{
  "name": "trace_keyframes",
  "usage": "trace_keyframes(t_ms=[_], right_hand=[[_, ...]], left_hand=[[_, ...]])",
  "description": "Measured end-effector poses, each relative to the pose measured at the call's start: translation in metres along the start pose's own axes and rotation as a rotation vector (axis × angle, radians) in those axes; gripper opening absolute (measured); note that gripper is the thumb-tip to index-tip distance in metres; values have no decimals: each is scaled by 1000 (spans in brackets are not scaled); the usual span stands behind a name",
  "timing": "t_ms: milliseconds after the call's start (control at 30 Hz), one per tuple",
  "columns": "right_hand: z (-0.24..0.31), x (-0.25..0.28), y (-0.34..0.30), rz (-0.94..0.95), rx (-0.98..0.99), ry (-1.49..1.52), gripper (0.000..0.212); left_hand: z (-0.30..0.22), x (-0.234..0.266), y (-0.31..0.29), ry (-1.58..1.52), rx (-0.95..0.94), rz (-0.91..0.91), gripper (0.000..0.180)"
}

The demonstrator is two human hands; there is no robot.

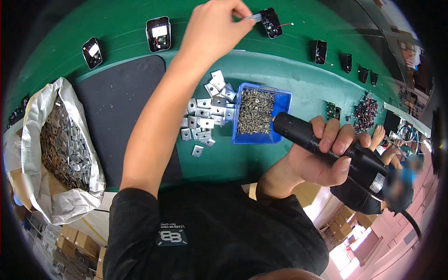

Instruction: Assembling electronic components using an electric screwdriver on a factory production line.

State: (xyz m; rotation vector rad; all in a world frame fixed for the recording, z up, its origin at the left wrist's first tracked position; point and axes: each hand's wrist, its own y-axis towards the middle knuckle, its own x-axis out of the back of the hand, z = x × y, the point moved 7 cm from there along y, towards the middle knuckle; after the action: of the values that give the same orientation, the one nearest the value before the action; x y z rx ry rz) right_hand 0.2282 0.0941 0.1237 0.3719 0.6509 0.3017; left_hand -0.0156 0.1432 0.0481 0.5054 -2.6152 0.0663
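My right hand (326,151) is wrapped round a black electric screwdriver (298,130), whose bit end points into a blue bin (285,105) of small screws (254,112). Stretched out to the far side, my left hand (224,23) pinches a small silver metal plate (255,17) at the edge of a black housing (271,23). A thin wire sticks out of that housing on its right. Between my arms, several square metal plates with a centre hole (205,112) lie loosely piled left of the bin.
A white sack (95,182) of metal plates stands at left beside a dark mat (126,107). More housings (158,35) sit along the green far strip. At right are a green circuit board (331,109), a heap of small red-and-black parts (365,112) and another person (359,196).
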Motion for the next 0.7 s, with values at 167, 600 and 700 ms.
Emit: trace_keyframes(t_ms=[167,600,700], right_hand=[[-6,-2,-10,-95,-6,-31,50],[7,12,-7,-131,85,-143,51],[5,10,-9,-110,72,-131,50]], left_hand=[[-13,-20,17,49,-113,-145,11],[15,-60,39,267,-64,-162,18],[1,-39,42,83,-24,-148,12]])
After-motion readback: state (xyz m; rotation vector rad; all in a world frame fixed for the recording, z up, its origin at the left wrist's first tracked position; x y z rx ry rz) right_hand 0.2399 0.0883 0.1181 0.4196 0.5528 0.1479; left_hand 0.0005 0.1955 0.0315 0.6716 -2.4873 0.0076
